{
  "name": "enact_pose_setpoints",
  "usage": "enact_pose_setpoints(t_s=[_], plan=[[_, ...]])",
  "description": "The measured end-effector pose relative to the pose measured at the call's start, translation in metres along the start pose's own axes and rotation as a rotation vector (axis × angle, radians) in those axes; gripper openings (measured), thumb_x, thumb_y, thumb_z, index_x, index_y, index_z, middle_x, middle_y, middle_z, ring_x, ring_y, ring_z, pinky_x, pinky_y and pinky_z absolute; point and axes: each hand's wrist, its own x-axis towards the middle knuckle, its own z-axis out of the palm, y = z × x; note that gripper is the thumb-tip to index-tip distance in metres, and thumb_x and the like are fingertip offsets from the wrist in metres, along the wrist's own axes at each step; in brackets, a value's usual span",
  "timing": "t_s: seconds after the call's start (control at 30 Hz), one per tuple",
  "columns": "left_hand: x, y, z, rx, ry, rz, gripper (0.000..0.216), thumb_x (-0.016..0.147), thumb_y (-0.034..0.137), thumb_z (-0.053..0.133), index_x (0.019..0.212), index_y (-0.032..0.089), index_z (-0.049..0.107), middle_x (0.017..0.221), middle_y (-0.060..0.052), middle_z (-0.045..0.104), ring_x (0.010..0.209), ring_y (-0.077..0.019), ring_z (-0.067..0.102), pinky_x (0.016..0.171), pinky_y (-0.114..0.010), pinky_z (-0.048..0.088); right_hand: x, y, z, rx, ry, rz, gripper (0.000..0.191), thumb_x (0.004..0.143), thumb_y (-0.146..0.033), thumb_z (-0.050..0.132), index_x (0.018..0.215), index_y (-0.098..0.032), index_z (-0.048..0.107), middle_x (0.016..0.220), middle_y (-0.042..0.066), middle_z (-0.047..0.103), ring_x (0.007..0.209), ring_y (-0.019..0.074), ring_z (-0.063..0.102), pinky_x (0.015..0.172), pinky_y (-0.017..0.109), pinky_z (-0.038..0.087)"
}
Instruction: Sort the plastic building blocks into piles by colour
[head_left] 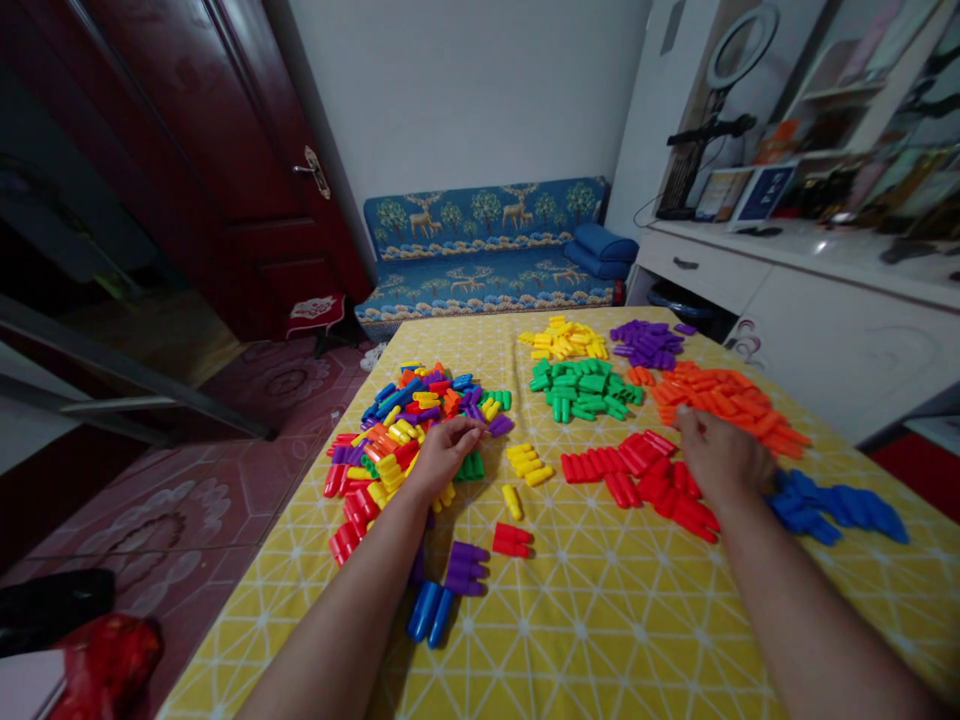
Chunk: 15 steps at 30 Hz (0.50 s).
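Observation:
My left hand [444, 455] rests on the near edge of a mixed pile of coloured plastic pegs [405, 425], fingers curled over pieces; what it grips is hidden. My right hand [721, 457] lies knuckles-up over the red peg group [637, 470], fingers bent down onto the pieces. Sorted groups lie around: yellow [564, 340], purple [646, 343], green [585, 390], orange [720, 395] and blue [832, 505]. Loose pieces sit near me: a few yellow [525, 465], red [511, 540], purple [466, 568] and blue [429, 612].
The yellow patterned tablecloth [600, 620] covers the table. A blue sofa [487, 250] stands behind it, a dark red door [247, 170] to the left, a white cabinet [825, 310] with a ring light [739, 50] to the right.

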Motion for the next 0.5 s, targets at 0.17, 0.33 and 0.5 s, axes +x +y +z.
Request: enact_pose_setpoints(t_s=[0.17, 0.33, 0.5], plan=[[0.001, -0.003, -0.001, 0.025, -0.011, 0.004, 0.035, 0.077, 0.044, 0.070, 0.094, 0.013, 0.073, 0.080, -0.005, 0.071, 0.069, -0.0160, 0.063, 0.065, -0.024, 0.050, -0.003, -0.008, -0.005, 0.000, 0.043, 0.048, 0.051, 0.093, -0.054, 0.039, 0.103, -0.020, 0.075, 0.071, 0.012, 0.065, 0.063, 0.0228, 0.055, 0.059, 0.032, 0.030], [0.000, 0.000, 0.000, 0.011, -0.007, 0.005, 0.035, 0.076, 0.044, 0.070, 0.092, 0.012, 0.073, 0.079, -0.005, 0.070, 0.068, -0.0155, 0.063, 0.064, -0.024, 0.049, 0.000, -0.008, 0.001, 0.019, -0.115, -0.038, 0.053, 0.094, -0.054, 0.034, 0.109, -0.021, 0.073, 0.084, 0.012, 0.071, 0.073, 0.0251, 0.061, 0.058, 0.031, 0.032], [-0.001, 0.006, 0.002, -0.019, -0.001, -0.005, 0.034, 0.075, 0.044, 0.071, 0.089, 0.012, 0.072, 0.079, -0.006, 0.071, 0.069, -0.0161, 0.064, 0.063, -0.024, 0.050, 0.000, -0.012, -0.003, 0.128, -0.058, -0.086, 0.050, 0.093, -0.051, 0.038, 0.117, -0.020, 0.070, 0.097, 0.013, 0.073, 0.087, 0.0287, 0.065, 0.063, 0.032, 0.041]])
